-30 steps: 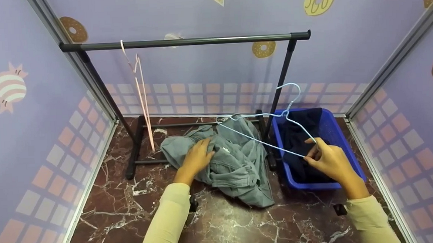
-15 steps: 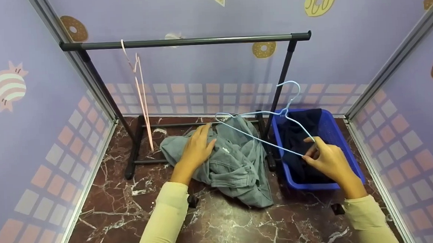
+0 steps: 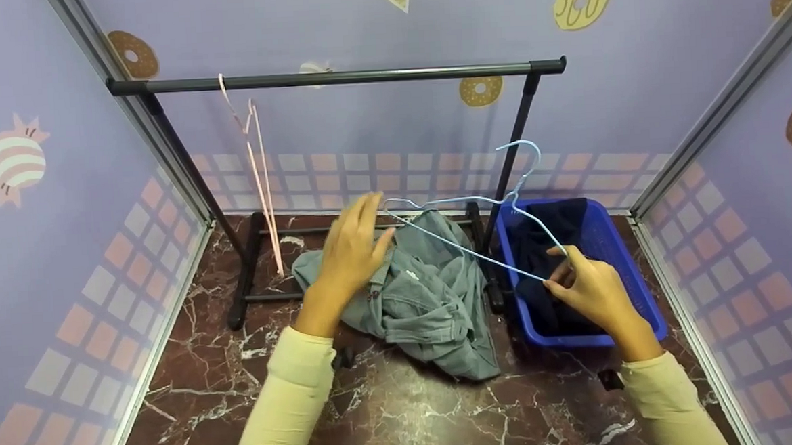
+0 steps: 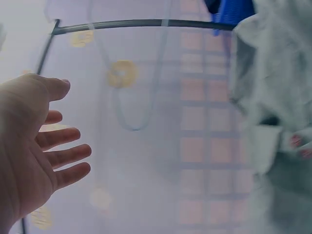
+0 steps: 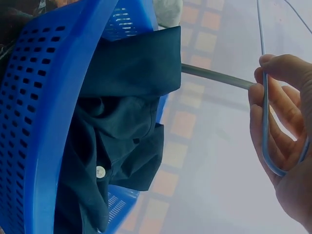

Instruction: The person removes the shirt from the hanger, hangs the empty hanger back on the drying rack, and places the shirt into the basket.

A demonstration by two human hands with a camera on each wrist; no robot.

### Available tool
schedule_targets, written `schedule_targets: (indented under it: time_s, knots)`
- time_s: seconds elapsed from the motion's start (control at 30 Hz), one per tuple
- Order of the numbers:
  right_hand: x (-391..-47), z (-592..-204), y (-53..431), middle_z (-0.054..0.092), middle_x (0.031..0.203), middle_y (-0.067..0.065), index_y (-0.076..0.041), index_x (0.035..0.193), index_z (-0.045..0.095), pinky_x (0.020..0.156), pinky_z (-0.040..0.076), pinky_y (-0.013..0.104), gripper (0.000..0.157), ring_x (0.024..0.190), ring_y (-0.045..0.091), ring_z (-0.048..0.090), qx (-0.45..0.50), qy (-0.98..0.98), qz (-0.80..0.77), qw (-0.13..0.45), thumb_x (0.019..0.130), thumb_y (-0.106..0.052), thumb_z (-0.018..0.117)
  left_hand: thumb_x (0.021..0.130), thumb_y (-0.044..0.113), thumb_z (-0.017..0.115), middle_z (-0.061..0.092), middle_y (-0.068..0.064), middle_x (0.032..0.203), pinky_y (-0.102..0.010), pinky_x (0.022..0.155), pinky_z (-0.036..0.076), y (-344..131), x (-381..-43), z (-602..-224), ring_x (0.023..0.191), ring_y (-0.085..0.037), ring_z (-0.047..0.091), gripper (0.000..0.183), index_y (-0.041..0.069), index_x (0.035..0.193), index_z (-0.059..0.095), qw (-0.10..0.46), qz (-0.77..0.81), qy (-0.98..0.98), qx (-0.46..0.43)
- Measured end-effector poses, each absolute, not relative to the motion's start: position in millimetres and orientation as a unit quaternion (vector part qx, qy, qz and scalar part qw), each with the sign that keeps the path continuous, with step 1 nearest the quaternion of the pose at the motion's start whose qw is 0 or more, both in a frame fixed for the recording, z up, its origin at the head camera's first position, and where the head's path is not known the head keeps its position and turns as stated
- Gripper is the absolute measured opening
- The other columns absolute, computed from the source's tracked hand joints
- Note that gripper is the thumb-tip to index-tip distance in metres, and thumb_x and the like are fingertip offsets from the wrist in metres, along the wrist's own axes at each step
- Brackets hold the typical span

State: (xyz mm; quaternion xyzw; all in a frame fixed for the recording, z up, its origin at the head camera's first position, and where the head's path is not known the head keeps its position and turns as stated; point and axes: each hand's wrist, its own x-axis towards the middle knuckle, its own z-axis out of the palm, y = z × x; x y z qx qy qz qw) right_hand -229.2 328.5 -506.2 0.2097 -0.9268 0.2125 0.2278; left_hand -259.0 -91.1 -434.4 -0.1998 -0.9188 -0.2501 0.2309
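My right hand (image 3: 592,287) pinches one end of a light blue wire hanger (image 3: 472,252), its hook pointing up. In the right wrist view the thumb and fingers close on the hanger's bent corner (image 5: 266,122). My left hand (image 3: 350,245) is raised with its fingers extended beside the hanger's other end; in the left wrist view its palm holds nothing. Below lies a crumpled grey-green garment (image 3: 428,322) on the floor, partly covered by the left hand in the head view.
A black clothes rack (image 3: 361,76) stands behind, a pink hanger (image 3: 262,189) hooked on its left part. At right a blue basket (image 3: 626,271) holds a dark buttoned garment (image 5: 126,122). Patterned walls enclose the marbled floor (image 3: 406,425).
My left hand has lifted off the grey-green garment and moved up toward the hanger's far end. My right hand has raised the hanger slightly and shifted it a little left.
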Motion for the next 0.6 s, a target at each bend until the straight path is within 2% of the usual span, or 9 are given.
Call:
schedule_targets:
  time_s: [0.13,0.33,0.6]
  knots:
    - [-227,-506,328,0.073,0.074,-0.010,-0.012,0.123,0.064,0.054,0.051,0.035,0.057,0.058,0.007,0.066,0.207,-0.928,0.208,0.230,0.073,-0.013,0.092,0.103,0.032,0.061,0.049,-0.022,0.154,-0.048,0.121,0.039,-99,-257,-401,0.140,-0.038,0.051,0.062,0.001,0.153,0.042,0.231,-0.220,-0.927,-0.196]
    - [-226,-505,326,0.073,0.074,-0.010,-0.013,0.122,0.064,0.054,0.051,0.035,0.057,0.058,0.007,0.066,0.211,-0.928,0.204,0.232,0.073,-0.013,0.092,0.102,0.029,0.064,0.052,-0.023,0.150,-0.050,0.116,0.045,-119,-263,-358,0.137,-0.039,0.052,0.060,-0.001,0.150,0.046,0.274,-0.194,-0.926,-0.173]
    - [-224,-509,323,0.073,0.074,-0.011,-0.013,0.122,0.064,0.055,0.053,0.035,0.056,0.059,0.006,0.066,0.216,-0.928,0.206,0.224,0.073,-0.014,0.091,0.103,0.027,0.062,0.049,-0.024,0.153,-0.049,0.124,0.033,-147,-284,-317,0.144,-0.039,0.044,0.057,-0.002,0.149,0.047,0.268,-0.180,-0.936,-0.139]
